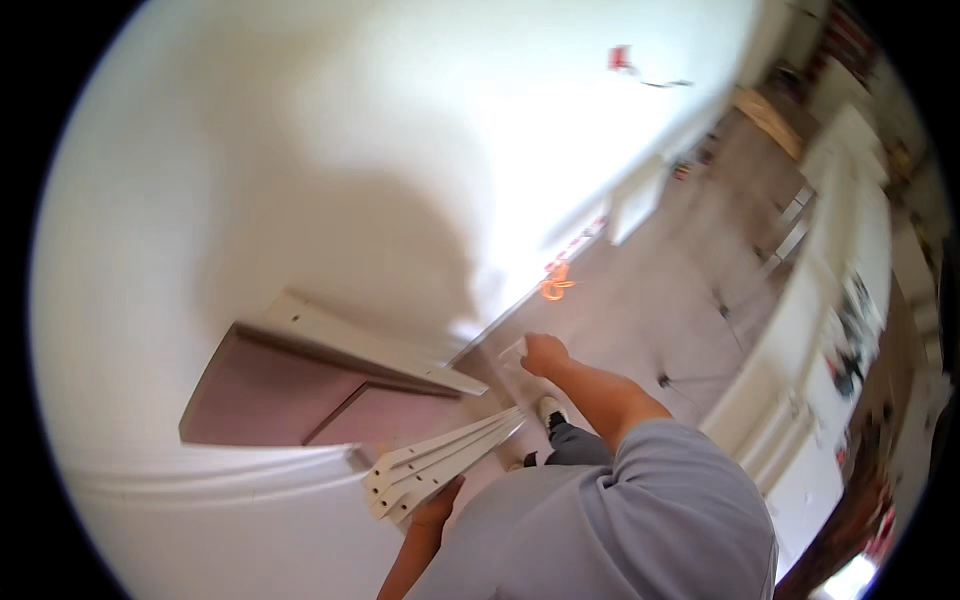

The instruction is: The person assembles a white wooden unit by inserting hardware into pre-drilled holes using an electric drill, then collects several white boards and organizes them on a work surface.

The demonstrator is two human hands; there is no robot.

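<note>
My left hand [438,503] is closed round the lower edge of a fanned bundle of several long white boards [420,465]. Dark round holes show near the ends of these boards, and the bundle slants away toward my feet. Stretched forward, my right hand [543,354] is closed near the foot of the wall. At its fingers is a pale, blurred piece [513,352], whose kind and full shape I cannot make out. To the left, another white board [370,343] with holes leans at the wall, beside a dark-edged brown panel [270,385].
An orange coiled cord [556,282] lies on the floor by the wall. Thin dark-tipped rods [690,380] are on the floor to the right. Farther right, a long white surface [800,400] carries tools [850,345]. A red box [619,58] is on the wall.
</note>
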